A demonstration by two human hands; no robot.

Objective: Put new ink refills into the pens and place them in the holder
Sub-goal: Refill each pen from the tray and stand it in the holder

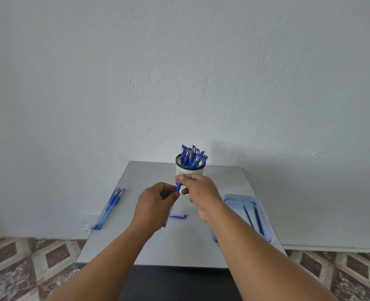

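Over the middle of the small white table (179,253) both hands meet on one blue pen (178,187). My left hand (155,205) grips its clear barrel, which runs down behind the palm. My right hand (198,189) pinches the blue grip end with its fingertips. Just behind the hands stands the white holder (190,169) with a dark rim, filled with several capped blue pens. A loose blue pen cap (178,216) lies on the table below the hands.
Two blue pens (110,206) lie side by side at the table's left edge. At the right edge sits a clear plastic tray (266,216) with two dark blue refills (253,218) in it. A white wall rises behind; patterned floor tiles lie on both sides.
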